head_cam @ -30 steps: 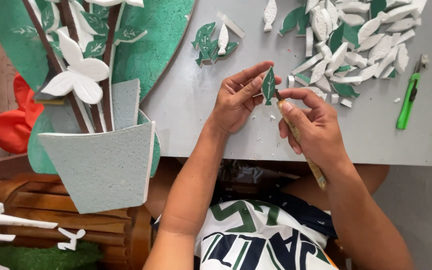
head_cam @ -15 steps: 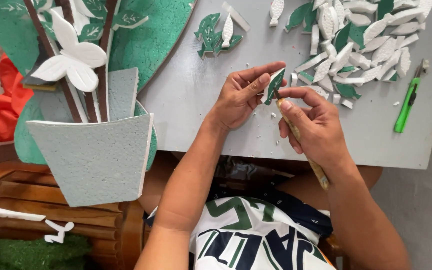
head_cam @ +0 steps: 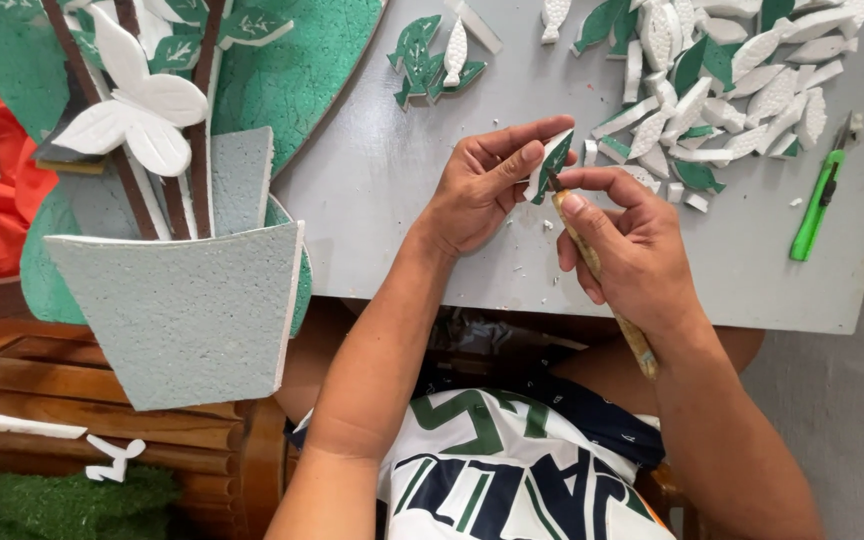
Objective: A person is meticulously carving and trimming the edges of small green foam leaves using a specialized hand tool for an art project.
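My left hand (head_cam: 482, 185) pinches a small foam leaf (head_cam: 552, 163), green on one face and white on the other, above the grey table (head_cam: 402, 200). A thin paintbrush with a worn wooden handle (head_cam: 607, 295) is gripped like a pen in my right hand (head_cam: 632, 250); its tip touches the leaf's lower edge. Both hands sit close together near the table's front edge.
A pile of white and green foam leaves (head_cam: 722, 90) lies at the back right, a smaller cluster (head_cam: 432, 55) at the back middle. A green utility knife (head_cam: 820, 200) rests at the right. At left stands a foam decoration (head_cam: 177, 300) with a grey pot, brown stems and white flower.
The view has shifted slightly. The hands stay together on the leaf, with the brush tip still at its edge.
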